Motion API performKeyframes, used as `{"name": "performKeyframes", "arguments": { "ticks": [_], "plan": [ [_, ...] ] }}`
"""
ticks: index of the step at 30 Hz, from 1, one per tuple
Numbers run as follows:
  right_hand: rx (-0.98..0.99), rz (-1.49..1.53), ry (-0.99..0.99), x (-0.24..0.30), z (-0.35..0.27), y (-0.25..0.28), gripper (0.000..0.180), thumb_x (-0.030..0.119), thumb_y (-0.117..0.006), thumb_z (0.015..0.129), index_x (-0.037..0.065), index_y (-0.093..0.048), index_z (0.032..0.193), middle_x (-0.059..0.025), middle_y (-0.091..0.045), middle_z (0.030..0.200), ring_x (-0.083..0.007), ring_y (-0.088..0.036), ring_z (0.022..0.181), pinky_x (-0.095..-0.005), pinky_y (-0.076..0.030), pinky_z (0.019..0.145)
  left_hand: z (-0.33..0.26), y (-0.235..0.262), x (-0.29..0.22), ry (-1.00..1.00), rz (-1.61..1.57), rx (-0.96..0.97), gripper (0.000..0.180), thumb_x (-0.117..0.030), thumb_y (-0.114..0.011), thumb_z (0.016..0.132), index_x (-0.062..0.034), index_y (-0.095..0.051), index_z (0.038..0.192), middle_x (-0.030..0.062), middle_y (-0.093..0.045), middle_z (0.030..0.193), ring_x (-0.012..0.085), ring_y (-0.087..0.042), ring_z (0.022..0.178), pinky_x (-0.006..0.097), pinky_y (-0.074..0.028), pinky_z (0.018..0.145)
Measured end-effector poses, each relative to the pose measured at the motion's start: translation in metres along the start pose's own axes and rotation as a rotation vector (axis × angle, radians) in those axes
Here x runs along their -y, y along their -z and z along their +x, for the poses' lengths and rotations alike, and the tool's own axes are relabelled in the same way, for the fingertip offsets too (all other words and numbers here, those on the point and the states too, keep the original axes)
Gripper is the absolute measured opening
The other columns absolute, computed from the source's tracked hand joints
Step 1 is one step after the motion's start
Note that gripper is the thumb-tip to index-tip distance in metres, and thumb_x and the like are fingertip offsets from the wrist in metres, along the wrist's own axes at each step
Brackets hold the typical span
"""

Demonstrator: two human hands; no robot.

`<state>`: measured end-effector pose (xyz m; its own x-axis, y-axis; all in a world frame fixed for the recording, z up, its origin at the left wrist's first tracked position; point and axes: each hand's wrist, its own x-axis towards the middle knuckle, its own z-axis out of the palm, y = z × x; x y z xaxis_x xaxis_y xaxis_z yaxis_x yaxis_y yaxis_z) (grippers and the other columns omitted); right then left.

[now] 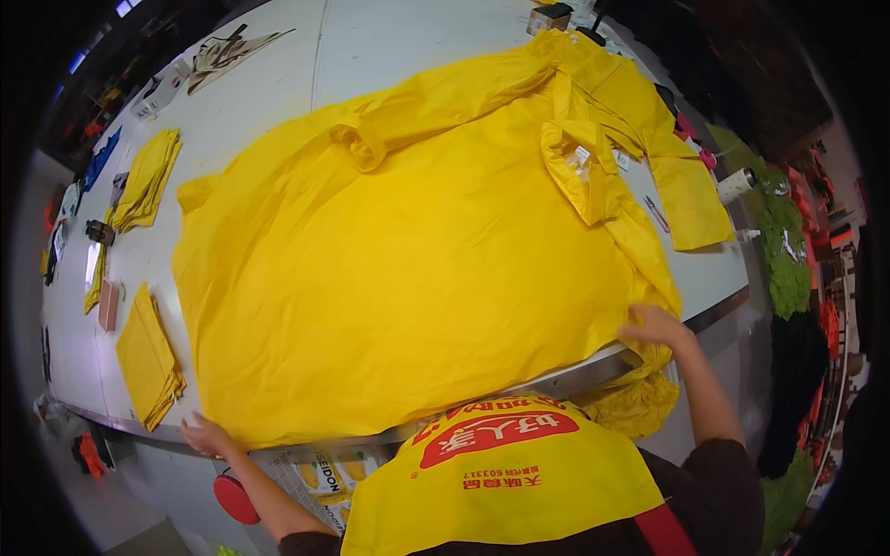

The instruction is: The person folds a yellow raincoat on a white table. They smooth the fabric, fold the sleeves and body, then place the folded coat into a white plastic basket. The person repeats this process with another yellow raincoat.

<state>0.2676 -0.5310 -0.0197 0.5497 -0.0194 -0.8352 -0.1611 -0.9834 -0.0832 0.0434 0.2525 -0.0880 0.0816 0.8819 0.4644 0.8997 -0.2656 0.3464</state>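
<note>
Below the right hand's fingers (634, 331), the apron (519, 505) partly hides hanging yellow cloth (635, 405); behind the left hand's fingers (193, 434), the lower edge cuts off a dark sleeve (311, 545).

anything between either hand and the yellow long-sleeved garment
Nothing visible: the left hand is at the lower left corner of the yellow long-sleeved garment, and the right hand is at its right side.
</note>
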Motion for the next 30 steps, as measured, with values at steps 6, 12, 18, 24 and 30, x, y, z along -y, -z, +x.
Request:
{"name": "performKeyframes", "arguments": {
  "ticks": [6,12,18,24,30],
  "plan": [
    [-1.185,-0.071,0.313,0.084,0.101,0.062,0.072,0.021,-0.065,0.074,0.005,-0.03,0.135,-0.0216,-0.036,0.135,-0.0343,-0.036,0.123,-0.0396,-0.036,0.098,-0.15,0.01,-0.093,-0.905,-0.277,0.504,0.063,-0.035,-0.062,0.08,-0.0053,-0.04,0.131,0.0192,-0.037,0.137,0.0341,-0.029,0.129,0.05,-0.019,0.104],
    [-0.805,0.566,0.463,0.013,0.217,0.126,0.049,0.017,-0.057,0.081,0.007,-0.045,0.127,-0.0173,-0.057,0.113,-0.0303,-0.056,0.101,-0.0358,-0.036,0.099,-0.178,0.01,-0.091,-0.848,-0.112,0.587,0.068,-0.043,-0.057,0.08,-0.0068,-0.038,0.134,0.0198,-0.031,0.14,0.0359,-0.024,0.131,0.057,-0.013,0.103],
    [-1.297,0.356,-0.157,-0.239,0.207,0.269,0.043,0.018,-0.043,0.085,0.006,-0.046,0.126,-0.0233,-0.057,0.112,-0.0398,-0.054,0.102,-0.0413,-0.042,0.087,-0.19,0.017,-0.075,-0.84,-0.109,0.628,0.067,-0.039,-0.059,0.079,-0.0052,-0.038,0.133,0.0205,-0.031,0.14,0.0378,-0.024,0.131,0.057,-0.012,0.103],
    [-1.327,0.008,0.334,-0.05,0.25,0.265,0.043,0.013,-0.053,0.084,-0.001,-0.045,0.124,-0.0214,-0.054,0.118,-0.0364,-0.051,0.108,-0.0375,-0.041,0.092,-0.139,0.004,-0.105,-0.627,-0.343,0.59,0.041,-0.024,-0.057,0.084,0.0009,-0.052,0.117,0.0211,-0.051,0.116,0.0363,-0.046,0.11,0.044,-0.035,0.093],
    [-1.135,-0.193,0.542,0.165,0.249,0.217,0.055,0.006,-0.06,0.078,0.005,-0.04,0.129,-0.0156,-0.043,0.13,-0.0323,-0.047,0.114,-0.0378,-0.043,0.09,0.026,-0.104,-0.207,-0.506,-0.45,0.382,0.031,-0.022,-0.057,0.086,0.0024,-0.057,0.106,0.0168,-0.061,0.099,0.0294,-0.057,0.092,0.035,-0.044,0.08]
  ]
}}
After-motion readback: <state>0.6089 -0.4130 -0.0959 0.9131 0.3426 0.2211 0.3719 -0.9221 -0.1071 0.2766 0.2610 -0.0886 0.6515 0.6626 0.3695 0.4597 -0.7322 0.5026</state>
